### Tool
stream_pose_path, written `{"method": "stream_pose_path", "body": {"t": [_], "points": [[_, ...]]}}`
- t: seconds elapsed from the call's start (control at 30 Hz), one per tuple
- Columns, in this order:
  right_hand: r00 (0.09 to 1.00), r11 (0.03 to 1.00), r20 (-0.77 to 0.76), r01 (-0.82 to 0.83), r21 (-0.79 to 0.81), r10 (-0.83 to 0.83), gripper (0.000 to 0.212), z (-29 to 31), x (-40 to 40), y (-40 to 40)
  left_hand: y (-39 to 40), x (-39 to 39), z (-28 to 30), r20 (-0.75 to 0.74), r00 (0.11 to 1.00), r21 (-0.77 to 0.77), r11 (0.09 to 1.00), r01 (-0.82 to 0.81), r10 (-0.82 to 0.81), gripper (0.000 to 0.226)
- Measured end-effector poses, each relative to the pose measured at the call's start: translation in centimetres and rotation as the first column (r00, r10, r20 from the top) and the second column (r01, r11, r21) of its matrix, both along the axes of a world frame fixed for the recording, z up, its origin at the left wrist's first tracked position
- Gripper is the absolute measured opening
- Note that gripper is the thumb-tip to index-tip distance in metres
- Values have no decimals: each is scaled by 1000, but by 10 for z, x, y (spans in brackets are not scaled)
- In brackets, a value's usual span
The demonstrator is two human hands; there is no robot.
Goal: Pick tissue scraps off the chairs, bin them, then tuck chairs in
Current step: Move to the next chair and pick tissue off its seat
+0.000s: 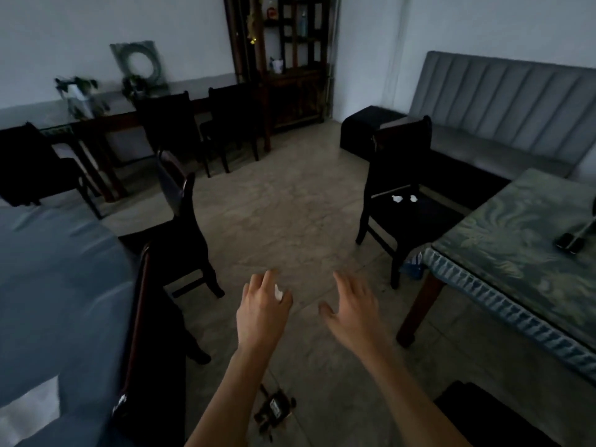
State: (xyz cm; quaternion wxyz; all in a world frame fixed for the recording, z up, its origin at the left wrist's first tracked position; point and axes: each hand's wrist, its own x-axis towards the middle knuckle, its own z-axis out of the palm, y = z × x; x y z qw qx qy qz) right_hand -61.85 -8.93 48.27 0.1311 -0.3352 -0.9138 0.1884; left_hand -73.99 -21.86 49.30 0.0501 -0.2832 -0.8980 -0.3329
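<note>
My left hand [263, 306] reaches forward over the floor, fingers curled around a small white tissue scrap [278, 292] that shows between thumb and fingers. Beside it my right hand [353, 306] is open, fingers spread and holding nothing. Ahead to the right stands a dark wooden chair [408, 217] pulled out from a table; two white tissue scraps [396, 198] [413, 198] lie on its seat. Another dark chair [182, 221] stands to the left of my hands, and the back of a closer chair [138, 333] rises at my left.
A table with a green patterned cloth [516, 253] sits at right, a dark object [569, 241] on it. A grey-blue covered table [48, 301] is at left. A grey sofa [503, 124], more chairs and a cabinet [290, 59] line the back. A small dark object [274, 409] lies on the floor.
</note>
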Motion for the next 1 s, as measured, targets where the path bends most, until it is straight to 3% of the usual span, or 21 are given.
{"method": "stream_pose_path", "body": {"t": [0.37, 1.0], "points": [[976, 976, -17, 216, -27, -216, 77, 10, -111, 111, 137, -127, 20, 18, 959, 67, 958, 280, -281, 44], [879, 884, -94, 467, -37, -468, 72, 8, -246, 465, 520, -285, 18, 105, 855, 53, 861, 505, -508, 45]]}}
